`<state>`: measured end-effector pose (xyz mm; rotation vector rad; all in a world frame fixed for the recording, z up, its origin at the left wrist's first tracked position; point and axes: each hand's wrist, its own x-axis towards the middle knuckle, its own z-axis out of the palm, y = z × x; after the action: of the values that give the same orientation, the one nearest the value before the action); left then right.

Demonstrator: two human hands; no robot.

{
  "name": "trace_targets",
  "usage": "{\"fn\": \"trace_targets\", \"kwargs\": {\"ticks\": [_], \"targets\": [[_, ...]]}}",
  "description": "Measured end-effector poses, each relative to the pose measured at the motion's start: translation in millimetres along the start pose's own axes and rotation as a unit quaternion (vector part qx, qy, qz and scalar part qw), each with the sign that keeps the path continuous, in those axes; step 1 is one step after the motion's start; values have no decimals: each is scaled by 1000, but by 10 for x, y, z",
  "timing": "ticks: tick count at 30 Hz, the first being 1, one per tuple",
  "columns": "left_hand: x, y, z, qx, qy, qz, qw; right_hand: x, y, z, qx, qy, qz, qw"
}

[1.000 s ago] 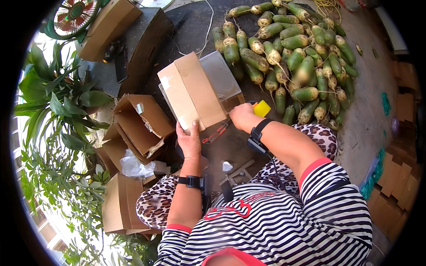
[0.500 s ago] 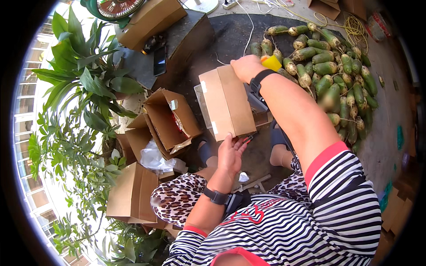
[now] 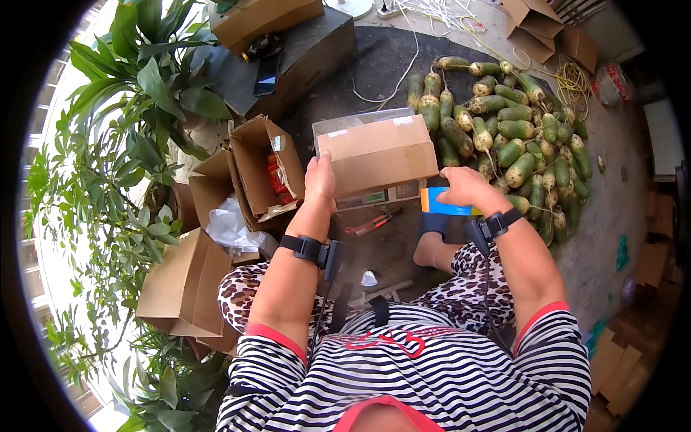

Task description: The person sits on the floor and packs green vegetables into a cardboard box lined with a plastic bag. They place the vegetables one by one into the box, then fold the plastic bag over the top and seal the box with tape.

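My left hand [image 3: 320,180] grips the left end of a closed cardboard box [image 3: 378,155], which rests on a grey, see-through container [image 3: 345,124]. Just off the box's right end, my right hand [image 3: 464,187] is closed on a blue and yellow tool [image 3: 435,203], probably a tape dispenser. A red-handled hand tool [image 3: 362,229] lies on the floor below the container.
A pile of green radishes [image 3: 516,129] covers the back right. On the left are open cartons [image 3: 281,158], a white plastic bag [image 3: 230,223], another box [image 3: 176,284] and plants [image 3: 158,86]. A dark low bench [image 3: 317,50] holds a phone [image 3: 268,75]. Cords [image 3: 389,101] cross the mat.
The box has turned from upright to crosswise. My left hand has moved up to its left end, and my right hand has come down from its top to the right side with the tool.
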<state>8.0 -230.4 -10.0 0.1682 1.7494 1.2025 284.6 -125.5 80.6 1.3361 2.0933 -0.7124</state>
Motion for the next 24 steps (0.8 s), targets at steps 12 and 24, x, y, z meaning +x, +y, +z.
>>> {"fn": "trace_targets", "kwargs": {"ticks": [12,24], "targets": [[-1304,-81,186,-198,-335,-167,906,-795,-118,-500,363,-34,-215,906],[-1158,40,-28,-266,-324,-184,889,-626,-255,-458,361,-34,-174,915]]}}
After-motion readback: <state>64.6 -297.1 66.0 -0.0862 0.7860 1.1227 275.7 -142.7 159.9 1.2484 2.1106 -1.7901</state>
